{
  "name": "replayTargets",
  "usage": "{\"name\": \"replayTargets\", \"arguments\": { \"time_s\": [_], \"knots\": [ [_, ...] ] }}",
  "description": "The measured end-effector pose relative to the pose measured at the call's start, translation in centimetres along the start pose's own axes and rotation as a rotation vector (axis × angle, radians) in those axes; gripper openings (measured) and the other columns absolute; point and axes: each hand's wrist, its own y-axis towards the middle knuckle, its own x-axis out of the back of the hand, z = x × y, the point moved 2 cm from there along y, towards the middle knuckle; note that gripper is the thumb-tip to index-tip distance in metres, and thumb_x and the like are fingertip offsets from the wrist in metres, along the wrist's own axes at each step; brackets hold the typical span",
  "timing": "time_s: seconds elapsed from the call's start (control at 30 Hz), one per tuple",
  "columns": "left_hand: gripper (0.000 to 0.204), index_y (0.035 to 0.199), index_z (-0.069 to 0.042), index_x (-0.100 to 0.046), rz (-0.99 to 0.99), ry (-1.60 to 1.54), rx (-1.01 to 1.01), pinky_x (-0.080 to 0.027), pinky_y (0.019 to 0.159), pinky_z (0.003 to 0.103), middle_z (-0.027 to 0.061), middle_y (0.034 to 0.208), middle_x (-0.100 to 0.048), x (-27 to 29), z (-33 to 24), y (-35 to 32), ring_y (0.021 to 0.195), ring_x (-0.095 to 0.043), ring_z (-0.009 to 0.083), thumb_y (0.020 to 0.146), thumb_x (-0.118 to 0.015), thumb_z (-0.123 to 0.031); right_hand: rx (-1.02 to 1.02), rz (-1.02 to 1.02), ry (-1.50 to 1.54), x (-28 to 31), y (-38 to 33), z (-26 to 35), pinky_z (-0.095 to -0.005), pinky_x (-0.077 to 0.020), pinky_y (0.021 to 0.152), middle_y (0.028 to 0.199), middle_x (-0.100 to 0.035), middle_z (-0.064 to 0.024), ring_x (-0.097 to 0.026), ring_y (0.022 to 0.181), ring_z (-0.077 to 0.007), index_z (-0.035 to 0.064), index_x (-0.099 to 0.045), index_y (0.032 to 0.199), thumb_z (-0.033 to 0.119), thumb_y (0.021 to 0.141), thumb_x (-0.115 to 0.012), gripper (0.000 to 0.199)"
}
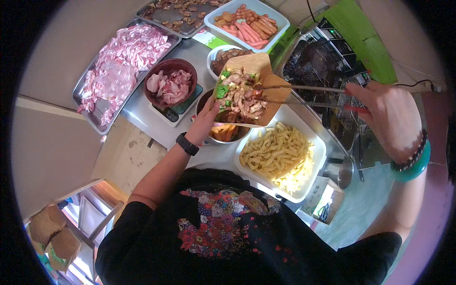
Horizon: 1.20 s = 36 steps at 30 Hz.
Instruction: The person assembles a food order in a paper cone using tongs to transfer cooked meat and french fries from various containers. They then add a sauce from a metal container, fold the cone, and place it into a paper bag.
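Observation:
My left hand [205, 122], with a black band at its wrist, grips the near left side of an open brown paper food box [266, 65]. Cooked meat pieces [248, 105] fill the box, with green leaves [222, 91] along its left side. My right hand [390, 114] is closed around the red ends of two long chopsticks [313, 88]. They stretch leftward, spread apart, and their tips reach the meat in the box. Below the box, partly hidden by it, is a round metal bowl [243, 135] holding orange pieces.
A white tub [319, 156] of fries stands near me. Further left are a brown bowl [191, 67] of raw meat on a scale [164, 116] and a tray [102, 124] of raw meat slices. A tub [283, 19] of sausages sits behind. Fryer baskets [316, 59] are at right.

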Motion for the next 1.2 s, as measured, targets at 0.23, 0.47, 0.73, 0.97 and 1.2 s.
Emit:
{"name": "replayTargets", "arguments": {
  "time_s": [0.23, 0.47, 0.73, 0.97, 1.2],
  "knots": [
    [0.05, 0.135, -0.01, -0.021, 0.035, -0.037, -0.086, -0.046, 0.078, 0.03, 0.0067, 0.13, -0.036, 0.5, 0.6, 0.6, 0.117, -0.037, 0.0173, 0.092, -0.034, -0.033, 0.009, -0.157, -0.163, 0.5, 1.3, 0.7, -0.0313, -0.0449, 0.056, 0.069, -0.054, -0.0052, -0.057, 0.066, -0.0199, 0.0115, -0.058, 0.09, 0.011, 0.072, -0.052, 0.018],
    [0.049, 0.135, -0.012, -0.021, 0.077, 0.039, -0.14, -0.045, 0.081, 0.033, 0.0066, 0.13, -0.035, 0.9, 1.0, 0.9, 0.117, -0.037, 0.0171, 0.092, -0.033, -0.033, 0.19, -0.361, -0.274, 0.5, 4.4, 1.7, -0.0305, -0.0418, 0.068, 0.067, -0.052, -0.0039, -0.054, 0.073, -0.0177, 0.0114, -0.053, 0.071, 0.015, 0.074, -0.051, 0.005],
    [0.059, 0.132, -0.003, -0.023, 0.044, -0.06, -0.103, -0.046, 0.084, 0.035, 0.0127, 0.13, -0.032, 0.7, 0.0, 0.1, 0.117, -0.038, 0.0226, 0.09, -0.036, -0.042, 0.292, -0.347, -0.215, 1.0, 5.5, -0.7, -0.0315, -0.0397, 0.071, 0.073, -0.052, -0.0054, -0.051, 0.075, -0.0216, 0.009, -0.058, 0.09, 0.011, 0.068, -0.052, 0.023],
    [0.051, 0.135, -0.012, -0.019, 0.024, -0.043, -0.043, -0.045, 0.082, 0.036, 0.0075, 0.131, -0.033, 0.6, 0.1, 0.2, 0.118, -0.036, 0.0193, 0.092, -0.033, -0.034, 0.162, -0.359, -0.26, 1.6, 1.5, -3.4, -0.0331, -0.0398, 0.071, 0.074, -0.055, -0.0057, -0.053, 0.076, -0.0234, 0.0089, -0.059, 0.092, 0.014, 0.07, -0.05, 0.024],
    [0.051, 0.135, -0.011, -0.019, 0.069, -0.072, -0.058, -0.046, 0.082, 0.035, 0.0082, 0.13, -0.034, 0.8, 0.6, 0.6, 0.118, -0.037, 0.019, 0.092, -0.034, -0.035, 0.03, -0.32, -0.239, 1.4, -1.6, -4.4, -0.0339, -0.0396, 0.068, 0.08, -0.055, -0.0053, -0.052, 0.075, -0.0238, 0.0115, -0.059, 0.1, 0.011, 0.069, -0.055, 0.031]
  ]
}}
